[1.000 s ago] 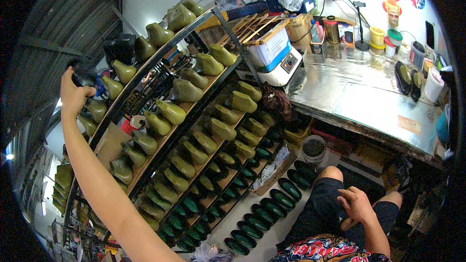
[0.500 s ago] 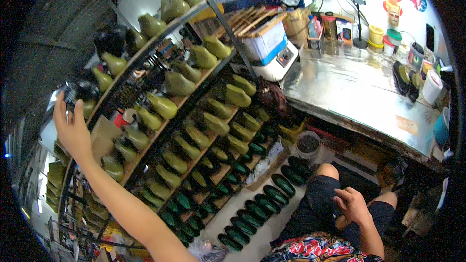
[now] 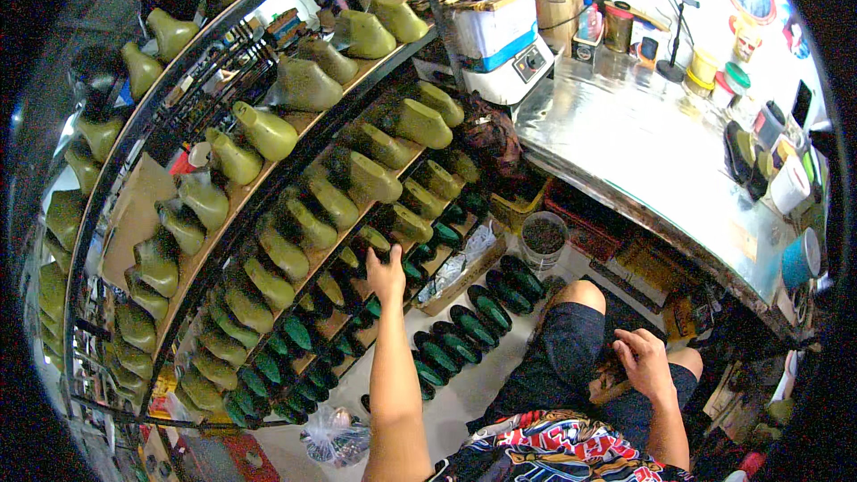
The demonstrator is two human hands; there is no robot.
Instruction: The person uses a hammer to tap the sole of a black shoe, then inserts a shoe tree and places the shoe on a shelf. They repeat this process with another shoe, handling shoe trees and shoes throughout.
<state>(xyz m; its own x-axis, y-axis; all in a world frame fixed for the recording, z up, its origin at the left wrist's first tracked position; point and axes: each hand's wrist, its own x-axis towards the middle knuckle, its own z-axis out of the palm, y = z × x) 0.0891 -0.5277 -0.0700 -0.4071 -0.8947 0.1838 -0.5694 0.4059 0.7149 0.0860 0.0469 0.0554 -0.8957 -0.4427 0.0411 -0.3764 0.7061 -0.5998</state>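
Note:
My left hand (image 3: pixel 386 277) reaches into the low part of a shoe-last rack, its thumb and forefinger apart. Just beyond its fingertips lies an olive shoe last (image 3: pixel 372 238); I cannot make out whether they touch. Dark green shoe lasts (image 3: pixel 417 266) lie close to the same hand on the right. Over my lap hovers my right hand (image 3: pixel 646 364), its fingers loosely bent and apart, with nothing visible in them. Below it are my black shorts (image 3: pixel 571 348).
Curved shelves (image 3: pixel 259 180) carry many olive lasts on the left. Dark green lasts (image 3: pixel 467 326) stand in a row on the floor, near a bucket (image 3: pixel 544 245). A metal-topped workbench (image 3: pixel 616 125) fills the right, and a clear plastic bag (image 3: pixel 335 437) lies by the rack.
My left hand has come down and right from the upper left to the lower shelf. The view has shifted with my head. My right hand stays over my lap.

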